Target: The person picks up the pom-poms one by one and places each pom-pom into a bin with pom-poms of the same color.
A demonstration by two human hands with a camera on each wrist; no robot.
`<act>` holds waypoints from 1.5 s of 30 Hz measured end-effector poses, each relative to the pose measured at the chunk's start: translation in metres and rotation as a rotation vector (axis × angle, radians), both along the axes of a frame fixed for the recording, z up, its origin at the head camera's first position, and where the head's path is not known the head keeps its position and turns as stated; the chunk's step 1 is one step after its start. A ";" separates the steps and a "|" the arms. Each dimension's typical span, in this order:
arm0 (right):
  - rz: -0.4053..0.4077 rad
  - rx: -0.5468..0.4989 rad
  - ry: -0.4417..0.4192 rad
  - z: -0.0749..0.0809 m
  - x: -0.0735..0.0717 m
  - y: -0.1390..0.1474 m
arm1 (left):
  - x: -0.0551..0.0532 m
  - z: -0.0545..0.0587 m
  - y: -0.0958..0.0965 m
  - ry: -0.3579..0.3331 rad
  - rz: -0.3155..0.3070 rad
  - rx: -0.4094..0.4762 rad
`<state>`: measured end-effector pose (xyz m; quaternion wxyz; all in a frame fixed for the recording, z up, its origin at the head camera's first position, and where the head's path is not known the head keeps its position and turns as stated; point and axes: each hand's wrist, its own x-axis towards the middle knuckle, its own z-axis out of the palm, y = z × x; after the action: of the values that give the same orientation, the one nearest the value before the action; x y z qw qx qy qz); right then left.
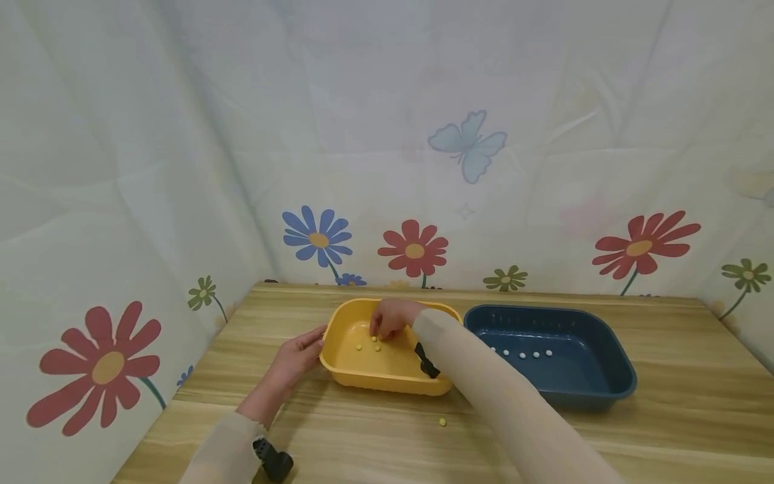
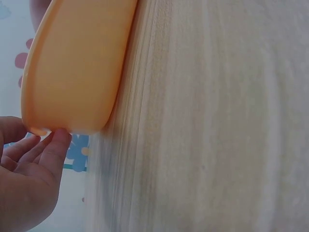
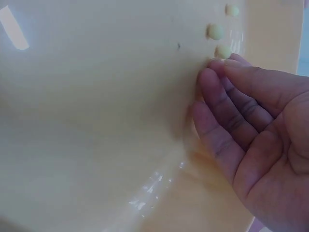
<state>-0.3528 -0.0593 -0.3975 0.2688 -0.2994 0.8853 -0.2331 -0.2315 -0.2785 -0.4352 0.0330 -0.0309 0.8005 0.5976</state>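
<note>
A yellow plastic basin [image 1: 387, 383] stands on the table with several small pale-yellow balls [image 1: 359, 347] on its floor. At the basin's left end my left hand [image 1: 300, 353] holds the rim; in the left wrist view its thumb is at the rim's edge and its fingers [image 2: 60, 137] touch the outer wall. Inside the basin is my right hand [image 1: 392, 318]. Its thumb and forefinger tips meet in the right wrist view, pinching at a small yellow ball [image 3: 222, 51]. Two more balls lie just beyond, including one ball [image 3: 215, 32].
A dark blue basin [image 1: 623, 376] stands right of the yellow one, with several white balls [image 1: 536, 354] in a row inside; my right forearm crosses in front of its left part. One loose yellow ball [image 1: 443, 422] lies on the wooden table [image 1: 683, 403]. A flowered curtain hangs behind.
</note>
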 end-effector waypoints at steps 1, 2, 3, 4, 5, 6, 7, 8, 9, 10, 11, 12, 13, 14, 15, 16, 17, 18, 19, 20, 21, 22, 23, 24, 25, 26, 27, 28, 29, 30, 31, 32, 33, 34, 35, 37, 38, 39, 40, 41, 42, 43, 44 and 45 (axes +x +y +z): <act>0.004 0.005 -0.008 0.001 0.000 0.000 | 0.000 0.000 0.000 -0.003 0.005 0.005; 0.006 0.007 -0.017 0.003 0.001 0.000 | 0.001 0.000 0.000 -0.004 0.005 0.004; 0.011 0.011 -0.018 0.006 0.001 0.000 | 0.002 0.000 0.000 -0.004 0.004 0.004; 0.016 0.014 -0.018 0.009 0.001 0.000 | 0.002 0.000 0.000 -0.002 0.000 0.004; 0.026 0.016 -0.012 0.013 0.002 0.000 | 0.002 0.000 -0.001 -0.003 0.002 0.008; 0.034 0.013 -0.003 0.019 0.002 -0.001 | 0.003 0.000 -0.001 -0.001 -0.001 0.010; 0.043 0.006 0.015 0.024 0.003 -0.001 | 0.003 0.000 -0.001 0.000 -0.002 0.013; 0.052 -0.003 0.034 0.031 0.005 -0.001 | 0.004 0.000 -0.001 0.001 -0.003 0.013; 0.061 -0.013 0.056 0.038 0.007 -0.001 | 0.004 0.000 -0.001 0.002 -0.007 0.013; 0.070 -0.025 0.072 0.045 0.010 0.000 | 0.003 0.000 -0.001 0.002 -0.008 0.012; 0.078 -0.039 0.089 0.052 0.014 0.001 | 0.003 0.000 -0.001 0.000 -0.010 0.008; 0.084 -0.053 0.104 0.059 0.018 0.004 | 0.003 0.000 0.000 -0.001 -0.009 0.006; 0.091 -0.069 0.120 0.065 0.022 0.006 | 0.003 0.001 0.000 -0.003 -0.006 0.003; 0.099 -0.085 0.131 0.071 0.026 0.010 | 0.002 0.001 0.000 -0.003 -0.003 0.000; 0.101 -0.103 0.145 0.076 0.031 0.014 | 0.002 0.001 -0.001 -0.003 -0.002 -0.004; 0.109 -0.123 0.161 0.080 0.036 0.019 | 0.002 0.002 0.000 -0.001 -0.002 -0.008; 0.115 -0.143 0.180 0.083 0.040 0.023 | 0.002 0.003 -0.001 -0.001 -0.001 -0.012; 0.120 -0.166 0.195 0.085 0.045 0.029 | 0.001 0.003 -0.001 -0.001 0.004 -0.013; 0.123 -0.190 0.211 0.087 0.050 0.034 | 0.001 0.003 -0.001 -0.001 0.007 -0.013; 0.123 -0.213 0.219 0.089 0.055 0.040 | 0.001 0.003 -0.001 -0.002 0.009 -0.015; 0.119 -0.239 0.224 0.090 0.061 0.045 | 0.001 0.003 -0.001 -0.003 0.010 -0.018; 0.120 -0.267 0.226 0.090 0.066 0.051 | 0.001 0.003 -0.001 -0.004 0.012 -0.020; 0.117 -0.295 0.225 0.090 0.072 0.057 | 0.001 0.002 -0.002 -0.006 0.016 -0.019; 0.112 -0.324 0.222 0.089 0.078 0.063 | 0.001 0.002 -0.002 -0.007 0.018 -0.017; 0.101 -0.348 0.220 0.089 0.083 0.068 | 0.001 0.001 -0.001 -0.009 0.018 -0.018; 0.089 -0.374 0.210 0.088 0.089 0.074 | 0.001 0.001 -0.001 -0.010 0.018 -0.020; 0.076 -0.396 0.203 0.087 0.094 0.081 | 0.001 0.001 -0.001 -0.010 0.018 -0.020; 0.065 -0.417 0.199 0.085 0.099 0.087 | 0.001 0.000 -0.001 -0.011 0.018 -0.018; 0.045 -0.435 0.192 0.083 0.104 0.092 | 0.000 0.000 -0.001 -0.011 0.016 -0.016; 0.027 -0.448 0.191 0.081 0.109 0.098 | 0.000 0.000 0.000 -0.010 0.014 -0.014; 0.007 -0.457 0.185 0.078 0.114 0.103 | 0.000 0.000 0.000 -0.009 0.012 -0.014; -0.009 -0.470 0.181 0.074 0.118 0.107 | 0.000 0.000 0.000 -0.008 0.010 -0.013; -0.027 -0.477 0.179 0.070 0.122 0.111 | 0.000 0.000 0.000 -0.007 0.007 -0.012; -0.042 -0.484 0.177 0.066 0.125 0.115 | 0.000 0.000 0.000 -0.007 0.005 -0.010; -0.062 -0.486 0.173 0.063 0.129 0.118 | 0.000 0.000 0.000 -0.006 0.003 -0.009; -0.096 -0.485 0.165 0.056 0.135 0.123 | 0.000 -0.001 -0.001 -0.008 0.003 -0.010; -0.116 -0.485 0.158 0.052 0.138 0.125 | 0.000 -0.001 -0.001 -0.010 0.004 -0.008; -0.134 -0.483 0.151 0.049 0.141 0.127 | 0.000 -0.001 -0.001 -0.012 0.004 -0.009; -0.147 -0.483 0.145 0.046 0.144 0.129 | 0.000 -0.001 -0.001 -0.013 0.005 -0.009; -0.159 -0.484 0.136 0.042 0.146 0.131 | -0.001 -0.002 -0.001 -0.014 0.004 -0.011; -0.168 -0.490 0.123 0.039 0.148 0.133 | -0.001 -0.002 -0.001 -0.014 0.004 -0.010; -0.175 -0.491 0.117 0.035 0.150 0.135 | -0.001 -0.002 -0.001 -0.014 0.003 -0.011; -0.181 -0.497 0.108 0.032 0.151 0.137 | -0.001 -0.002 -0.001 -0.014 0.003 -0.009; -0.181 -0.502 0.099 0.028 0.152 0.138 | -0.001 -0.002 -0.001 -0.013 0.001 -0.008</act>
<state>-0.2007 0.0789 -0.3694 0.1204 -0.2872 0.8350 -0.4536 -0.2322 -0.2799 -0.4368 0.0378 -0.0354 0.8027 0.5941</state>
